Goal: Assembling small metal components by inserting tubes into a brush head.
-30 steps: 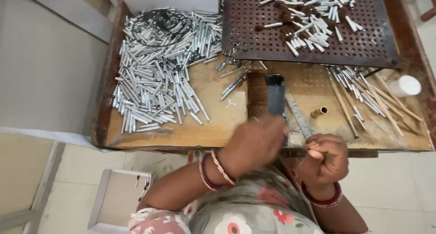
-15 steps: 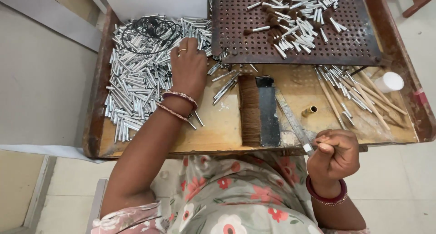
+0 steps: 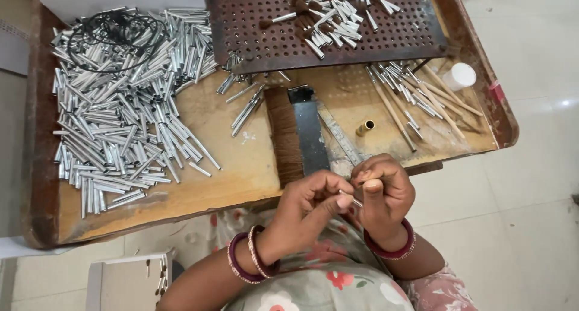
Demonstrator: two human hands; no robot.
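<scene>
Head view: left hand (image 3: pixel 313 196) pinches a thin silver metal tube (image 3: pixel 350 197), slanting toward the closed right hand (image 3: pixel 383 187), touching it.

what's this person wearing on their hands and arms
Both forearms are bare, no sleeves or gloves. The left hand has two bangles at the wrist, one dark maroon, one lighter with a gold tint. The right hand has one thick red bangle.

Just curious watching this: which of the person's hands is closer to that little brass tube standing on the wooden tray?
The right hand. It sits just below the brass tube, near the tray's front edge. The left hand is lower and further left, its fingertips meeting the right hand around a thin metal piece.
</scene>
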